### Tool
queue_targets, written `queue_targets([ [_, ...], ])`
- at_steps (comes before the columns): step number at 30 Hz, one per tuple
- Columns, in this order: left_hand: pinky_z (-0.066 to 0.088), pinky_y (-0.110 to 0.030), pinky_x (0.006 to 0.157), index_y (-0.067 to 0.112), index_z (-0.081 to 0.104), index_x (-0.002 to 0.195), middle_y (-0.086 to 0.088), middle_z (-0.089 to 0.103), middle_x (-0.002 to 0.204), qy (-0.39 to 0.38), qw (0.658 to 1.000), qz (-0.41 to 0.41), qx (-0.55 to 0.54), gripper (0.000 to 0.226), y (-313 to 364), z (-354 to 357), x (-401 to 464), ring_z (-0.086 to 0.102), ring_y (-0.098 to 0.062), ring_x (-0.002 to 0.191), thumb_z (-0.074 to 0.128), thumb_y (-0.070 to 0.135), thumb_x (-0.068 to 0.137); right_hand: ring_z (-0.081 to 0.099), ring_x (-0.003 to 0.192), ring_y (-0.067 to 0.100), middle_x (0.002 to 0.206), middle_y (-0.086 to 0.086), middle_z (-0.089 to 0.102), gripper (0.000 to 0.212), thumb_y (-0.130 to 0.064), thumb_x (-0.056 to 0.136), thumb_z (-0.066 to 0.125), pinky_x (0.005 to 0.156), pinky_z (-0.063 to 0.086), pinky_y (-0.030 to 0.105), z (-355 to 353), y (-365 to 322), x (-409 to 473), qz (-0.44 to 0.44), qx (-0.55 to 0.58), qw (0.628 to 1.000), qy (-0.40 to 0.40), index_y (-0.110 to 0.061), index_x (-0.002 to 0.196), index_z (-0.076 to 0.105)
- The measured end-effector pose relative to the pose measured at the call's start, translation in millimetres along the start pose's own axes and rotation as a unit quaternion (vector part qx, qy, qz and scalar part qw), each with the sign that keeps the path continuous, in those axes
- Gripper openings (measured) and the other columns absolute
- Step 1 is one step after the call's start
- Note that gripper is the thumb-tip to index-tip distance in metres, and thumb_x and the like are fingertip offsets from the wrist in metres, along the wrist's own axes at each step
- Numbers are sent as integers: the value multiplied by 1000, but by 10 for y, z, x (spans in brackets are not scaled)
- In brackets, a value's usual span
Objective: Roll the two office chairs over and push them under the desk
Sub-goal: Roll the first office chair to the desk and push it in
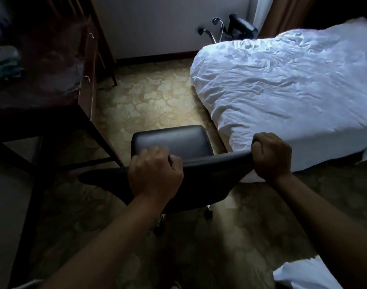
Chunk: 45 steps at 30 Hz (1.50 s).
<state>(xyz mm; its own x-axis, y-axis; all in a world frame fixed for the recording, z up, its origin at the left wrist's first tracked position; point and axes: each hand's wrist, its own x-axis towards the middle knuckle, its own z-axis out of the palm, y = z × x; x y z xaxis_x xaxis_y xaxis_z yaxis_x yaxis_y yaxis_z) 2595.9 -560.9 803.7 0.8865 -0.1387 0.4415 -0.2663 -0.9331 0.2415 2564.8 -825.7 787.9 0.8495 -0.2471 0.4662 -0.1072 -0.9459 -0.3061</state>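
A black office chair (pixel 174 142) stands on the carpet right in front of me, its seat facing away. My left hand (pixel 155 172) grips the top edge of its backrest near the middle. My right hand (pixel 271 155) is closed on the backrest's right corner. The dark wooden desk (pixel 59 80) stands to the left, its legs and open underside beside the chair. A second black office chair (pixel 239 28) with a chrome base lies tipped at the far wall, partly hidden behind the bed.
A bed with a rumpled white duvet (pixel 282 90) fills the right side, close to the chair. Patterned beige carpet (pixel 153 97) runs between desk and bed. Drawer handles (pixel 87 79) stick out of the desk's front. White fabric (pixel 303 274) lies at the bottom right.
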Motion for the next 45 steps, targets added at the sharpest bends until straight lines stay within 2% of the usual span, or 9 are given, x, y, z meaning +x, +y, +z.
queue_targets([
  [10, 29, -31, 55, 10, 57, 65, -11, 56, 64, -36, 998, -47, 25, 35, 880, 757, 1239, 52, -30, 57, 37, 29, 85, 52, 75, 32, 67, 11, 56, 26, -21, 74, 37, 57, 36, 37, 567, 939, 1873, -24, 35, 995, -91, -4, 62, 52],
  [15, 37, -35, 60, 12, 58, 69, -9, 59, 67, -67, 989, -120, 60, 40, 1305, 1184, 1781, 53, -29, 62, 33, 34, 89, 48, 77, 29, 67, 3, 53, 22, -28, 74, 32, 61, 29, 34, 922, 1359, 2772, -91, 76, 985, -127, -23, 55, 41],
  [20, 40, -36, 67, 17, 61, 91, -5, 61, 89, -127, 977, -151, 77, 57, 1851, 1633, 2577, 55, -25, 83, 21, 58, 92, 51, 93, 37, 91, 16, 61, 44, -27, 80, 21, 75, 34, 39, 1279, 1846, 3849, -121, -27, 978, -169, -9, 85, 61],
  [28, 37, -35, 62, 17, 55, 97, -6, 61, 91, -141, 983, -100, 66, 53, 2428, 2392, 3645, 57, -26, 81, 35, 65, 87, 47, 111, 42, 108, 19, 57, 25, -1, 89, 36, 83, 49, 51, 1803, 2141, 5191, -38, -2, 978, -205, 0, 98, 60],
  [31, 34, -36, 65, 14, 53, 104, -10, 61, 98, -151, 981, -115, 50, 51, 2551, 2694, 4090, 57, -28, 88, 37, 60, 90, 29, 135, 44, 142, 22, 43, 32, -11, 95, 42, 106, 34, 55, 1977, 1929, 5407, -45, 24, 963, -266, -3, 122, 57],
  [34, 40, -38, 70, 13, 51, 110, -12, 60, 104, -159, 980, -116, 36, 52, 2612, 2902, 4510, 56, -29, 93, 33, 59, 94, 18, 139, 44, 155, 15, 28, 38, -29, 91, 42, 113, 25, 54, 2104, 1757, 5575, -38, 55, 961, -267, -17, 121, 60],
  [38, 39, -38, 73, 12, 49, 112, -13, 57, 110, -184, 976, -120, -12, 53, 2537, 3142, 4987, 52, -29, 100, 30, 59, 95, 15, 142, 44, 142, 24, 46, 37, -19, 95, 38, 117, 4, 60, 2286, 1781, 6059, -135, -4, 950, -282, -5, 116, 64],
  [42, 31, -34, 69, 16, 47, 109, -7, 55, 105, -197, 973, -111, -45, 55, 2428, 3319, 5397, 50, -25, 96, 28, 65, 91, 7, 146, 42, 153, 20, 32, 44, -27, 89, 32, 118, 7, 56, 2488, 1769, 6527, -129, -43, 947, -291, -14, 115, 65],
  [45, 40, -36, 69, 25, 51, 88, 3, 55, 87, -225, 949, -154, -156, 55, 2103, 3406, 5636, 53, -20, 83, 21, 71, 87, 29, 140, 33, 130, 9, 57, 43, -32, 85, 33, 114, 6, 55, 2606, 1817, 6861, -205, -51, 928, -307, -18, 98, 72],
])
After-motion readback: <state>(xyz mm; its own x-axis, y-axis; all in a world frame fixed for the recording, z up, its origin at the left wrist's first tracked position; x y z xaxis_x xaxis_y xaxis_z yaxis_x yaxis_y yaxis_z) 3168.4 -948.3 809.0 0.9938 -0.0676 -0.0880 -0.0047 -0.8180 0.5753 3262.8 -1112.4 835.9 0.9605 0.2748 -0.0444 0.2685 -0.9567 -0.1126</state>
